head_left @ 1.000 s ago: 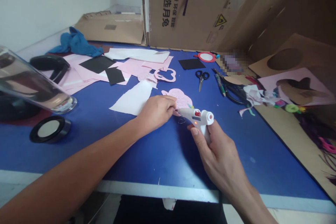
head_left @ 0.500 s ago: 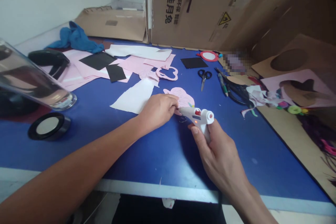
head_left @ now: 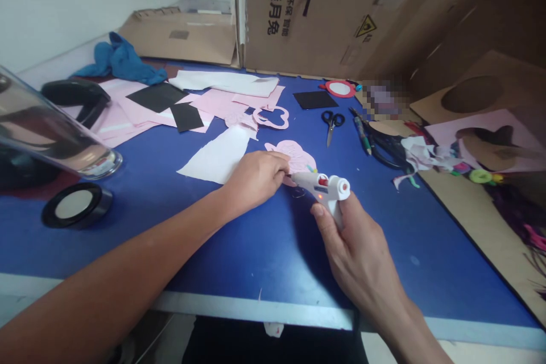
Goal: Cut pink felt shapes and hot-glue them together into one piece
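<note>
A pink paper cutout (head_left: 301, 154) with scalloped edges lies at mid-table. At its near left edge is my left hand (head_left: 258, 178), fingers pinched together; what they hold, if anything, is hidden. My right hand (head_left: 356, 233) is wrapped round a white glue gun (head_left: 330, 186) with a lit orange light. The gun's tip points left, close to my left fingertips over the cutout's near edge. White paper (head_left: 215, 156) lies left of the cutout, partly under my left hand.
Black-handled scissors (head_left: 331, 125) lie beyond the cutout, near a black card (head_left: 315, 100). At left are a black tape roll (head_left: 77, 206) and a tilted clear cylinder (head_left: 63, 136). Paper scraps and pliers (head_left: 386, 151) lie at right; cardboard (head_left: 315, 23) stands behind.
The glue gun has shifted very slightly right, its tip still by my left fingers. My left hand stays almost in place.
</note>
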A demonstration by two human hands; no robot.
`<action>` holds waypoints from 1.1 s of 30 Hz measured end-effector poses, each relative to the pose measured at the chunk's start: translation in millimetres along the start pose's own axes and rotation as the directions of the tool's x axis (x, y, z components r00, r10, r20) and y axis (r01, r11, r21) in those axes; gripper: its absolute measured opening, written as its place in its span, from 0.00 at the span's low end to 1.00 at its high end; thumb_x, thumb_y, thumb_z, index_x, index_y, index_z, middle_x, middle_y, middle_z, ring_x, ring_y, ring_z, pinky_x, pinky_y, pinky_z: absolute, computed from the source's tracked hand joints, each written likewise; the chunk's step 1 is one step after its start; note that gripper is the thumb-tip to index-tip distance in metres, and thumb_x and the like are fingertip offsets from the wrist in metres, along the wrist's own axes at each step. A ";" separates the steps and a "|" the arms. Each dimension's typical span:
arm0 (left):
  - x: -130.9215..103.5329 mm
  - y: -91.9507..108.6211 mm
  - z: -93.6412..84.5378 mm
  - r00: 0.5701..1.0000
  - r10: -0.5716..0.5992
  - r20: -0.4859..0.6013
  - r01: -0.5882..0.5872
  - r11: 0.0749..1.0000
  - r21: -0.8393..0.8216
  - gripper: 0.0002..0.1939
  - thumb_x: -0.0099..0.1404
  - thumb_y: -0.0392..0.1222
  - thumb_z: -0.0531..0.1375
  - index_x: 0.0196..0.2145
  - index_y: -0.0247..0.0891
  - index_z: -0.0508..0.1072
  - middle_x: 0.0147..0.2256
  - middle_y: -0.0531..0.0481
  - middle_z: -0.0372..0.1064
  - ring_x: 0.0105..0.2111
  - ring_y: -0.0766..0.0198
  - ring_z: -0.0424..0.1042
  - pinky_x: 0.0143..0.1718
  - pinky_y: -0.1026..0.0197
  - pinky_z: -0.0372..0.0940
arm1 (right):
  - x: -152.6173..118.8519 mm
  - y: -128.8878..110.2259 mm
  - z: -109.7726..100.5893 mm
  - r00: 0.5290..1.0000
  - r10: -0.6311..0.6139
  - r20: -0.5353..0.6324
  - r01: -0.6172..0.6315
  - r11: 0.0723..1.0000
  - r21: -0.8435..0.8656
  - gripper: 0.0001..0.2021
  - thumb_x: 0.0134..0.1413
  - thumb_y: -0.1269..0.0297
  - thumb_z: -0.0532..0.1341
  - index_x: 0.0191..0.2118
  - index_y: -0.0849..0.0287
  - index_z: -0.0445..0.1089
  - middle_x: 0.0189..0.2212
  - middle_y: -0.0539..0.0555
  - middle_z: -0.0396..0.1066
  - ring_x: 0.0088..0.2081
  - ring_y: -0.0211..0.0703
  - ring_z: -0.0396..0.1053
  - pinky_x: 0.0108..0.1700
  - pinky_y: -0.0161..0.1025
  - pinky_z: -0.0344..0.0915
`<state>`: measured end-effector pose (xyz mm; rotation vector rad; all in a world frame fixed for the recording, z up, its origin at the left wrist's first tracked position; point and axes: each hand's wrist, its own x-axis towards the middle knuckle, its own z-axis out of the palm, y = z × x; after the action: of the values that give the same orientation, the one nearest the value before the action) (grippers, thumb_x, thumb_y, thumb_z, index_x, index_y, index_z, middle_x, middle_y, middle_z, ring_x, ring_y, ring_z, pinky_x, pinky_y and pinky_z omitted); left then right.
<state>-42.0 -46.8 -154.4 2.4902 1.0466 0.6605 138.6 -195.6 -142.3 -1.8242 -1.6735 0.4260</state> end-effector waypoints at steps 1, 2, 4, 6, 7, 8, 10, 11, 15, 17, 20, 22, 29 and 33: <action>0.0 -0.1 0.1 1.000 0.000 -0.001 0.000 1.000 0.002 0.15 0.67 0.27 0.60 0.34 0.43 0.84 0.48 0.50 0.85 0.52 0.52 0.83 0.59 0.52 0.76 | -0.2 0.0 -0.3 1.000 0.000 0.002 0.000 1.000 0.003 0.15 0.76 0.50 0.54 0.54 0.54 0.69 0.31 0.51 0.75 0.29 0.47 0.69 0.32 0.41 0.62; 0.0 -0.2 0.3 1.000 0.000 -0.001 0.000 1.000 0.004 0.14 0.67 0.27 0.60 0.34 0.42 0.84 0.48 0.50 0.85 0.52 0.52 0.84 0.59 0.52 0.76 | -0.4 0.0 -0.5 1.000 0.000 0.003 0.000 1.000 0.006 0.15 0.76 0.50 0.54 0.54 0.54 0.69 0.31 0.51 0.75 0.29 0.47 0.69 0.32 0.41 0.62; 0.1 -0.6 0.7 1.000 -0.004 0.000 0.004 1.000 0.010 0.14 0.67 0.28 0.60 0.34 0.42 0.84 0.48 0.49 0.85 0.52 0.51 0.84 0.59 0.51 0.76 | -0.6 0.1 -0.7 1.000 -0.002 0.003 0.002 1.000 0.010 0.16 0.76 0.50 0.54 0.55 0.54 0.69 0.31 0.51 0.75 0.29 0.47 0.69 0.32 0.41 0.62; 0.2 -1.0 1.2 1.000 -0.005 -0.001 0.005 1.000 0.016 0.14 0.67 0.28 0.61 0.35 0.42 0.85 0.48 0.49 0.85 0.52 0.51 0.84 0.59 0.51 0.76 | -0.5 0.4 -0.8 1.000 -0.008 0.002 0.008 1.000 0.013 0.16 0.76 0.51 0.54 0.56 0.54 0.69 0.32 0.51 0.75 0.29 0.47 0.69 0.33 0.41 0.63; 0.2 -1.2 1.4 1.000 -0.003 -0.004 0.003 1.000 0.019 0.14 0.67 0.28 0.61 0.35 0.42 0.85 0.48 0.49 0.85 0.52 0.51 0.84 0.59 0.51 0.76 | -0.5 0.6 -0.8 1.000 -0.010 0.000 0.010 1.000 0.012 0.16 0.76 0.51 0.54 0.56 0.54 0.69 0.32 0.51 0.75 0.29 0.47 0.69 0.33 0.41 0.63; 0.1 -1.4 1.5 1.000 0.001 -0.006 -0.001 1.000 0.021 0.14 0.67 0.28 0.61 0.35 0.42 0.85 0.48 0.50 0.85 0.52 0.51 0.84 0.59 0.51 0.76 | -0.4 0.9 -0.9 1.000 -0.010 -0.003 0.010 1.000 0.011 0.16 0.77 0.51 0.54 0.56 0.54 0.69 0.32 0.51 0.75 0.30 0.47 0.69 0.33 0.41 0.63; -0.2 -1.5 1.6 1.000 0.012 -0.011 -0.011 1.000 0.024 0.14 0.68 0.28 0.61 0.36 0.42 0.85 0.48 0.50 0.85 0.52 0.51 0.84 0.59 0.51 0.76 | -0.5 1.7 -1.0 1.000 -0.011 -0.013 0.011 1.000 0.006 0.16 0.76 0.50 0.54 0.55 0.54 0.70 0.30 0.50 0.74 0.28 0.46 0.68 0.32 0.41 0.62; -0.5 -1.5 1.5 1.000 0.015 -0.014 -0.015 1.000 0.025 0.14 0.68 0.28 0.61 0.37 0.42 0.85 0.49 0.49 0.86 0.52 0.51 0.84 0.59 0.51 0.76 | -0.6 2.1 -1.0 1.000 -0.012 -0.021 0.012 1.000 0.004 0.16 0.76 0.49 0.54 0.54 0.54 0.70 0.29 0.50 0.73 0.28 0.46 0.68 0.31 0.40 0.62; -1.5 -0.9 0.8 1.000 0.020 -0.021 -0.019 0.999 0.029 0.14 0.68 0.28 0.61 0.39 0.40 0.86 0.50 0.49 0.85 0.53 0.52 0.84 0.59 0.51 0.77 | -0.8 3.2 -1.0 0.999 -0.019 -0.039 0.019 1.000 0.005 0.17 0.76 0.48 0.54 0.54 0.55 0.70 0.30 0.51 0.75 0.27 0.47 0.69 0.31 0.41 0.62; -1.6 -0.5 0.3 1.000 0.019 -0.023 -0.018 0.999 0.036 0.14 0.68 0.28 0.61 0.39 0.41 0.86 0.50 0.49 0.85 0.52 0.52 0.84 0.59 0.51 0.77 | -0.8 3.4 -1.1 0.999 -0.012 -0.042 0.012 1.000 -0.001 0.18 0.76 0.48 0.54 0.55 0.55 0.70 0.30 0.51 0.75 0.28 0.47 0.69 0.31 0.41 0.62; -1.3 0.1 -0.1 1.000 0.012 -0.019 -0.011 0.999 0.041 0.14 0.68 0.27 0.61 0.39 0.40 0.86 0.51 0.48 0.85 0.52 0.52 0.84 0.59 0.51 0.77 | -1.5 3.6 -1.5 0.998 -0.009 -0.057 0.008 1.000 -0.014 0.18 0.76 0.48 0.54 0.55 0.55 0.70 0.29 0.50 0.74 0.27 0.46 0.68 0.31 0.41 0.62; -1.0 0.3 0.0 1.000 0.006 -0.016 -0.006 0.999 0.041 0.14 0.68 0.27 0.61 0.39 0.40 0.86 0.51 0.47 0.85 0.53 0.52 0.84 0.60 0.51 0.77 | -2.3 4.0 -1.9 0.998 -0.011 -0.065 0.010 1.000 -0.016 0.18 0.76 0.48 0.54 0.54 0.55 0.70 0.29 0.50 0.75 0.26 0.46 0.68 0.30 0.41 0.61; -1.5 -0.2 1.2 1.000 0.012 -0.023 -0.011 0.999 0.035 0.14 0.69 0.28 0.61 0.41 0.39 0.87 0.54 0.47 0.84 0.56 0.51 0.82 0.62 0.49 0.76 | -2.4 4.9 0.1 0.998 0.011 -0.067 -0.012 1.000 -0.006 0.18 0.75 0.47 0.54 0.55 0.55 0.71 0.31 0.52 0.77 0.29 0.49 0.72 0.31 0.42 0.62; -1.4 0.3 0.3 1.000 0.012 -0.023 -0.011 0.999 0.038 0.14 0.68 0.27 0.61 0.41 0.39 0.87 0.53 0.47 0.84 0.55 0.51 0.83 0.61 0.50 0.76 | -2.4 4.0 -0.1 0.998 0.006 -0.060 -0.005 1.000 0.019 0.18 0.76 0.48 0.55 0.56 0.54 0.71 0.32 0.52 0.78 0.28 0.47 0.71 0.32 0.41 0.63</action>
<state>-42.5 -48.0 -154.9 2.5287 1.0633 0.6813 141.4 -198.1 -145.1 -1.8107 -1.6188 0.3843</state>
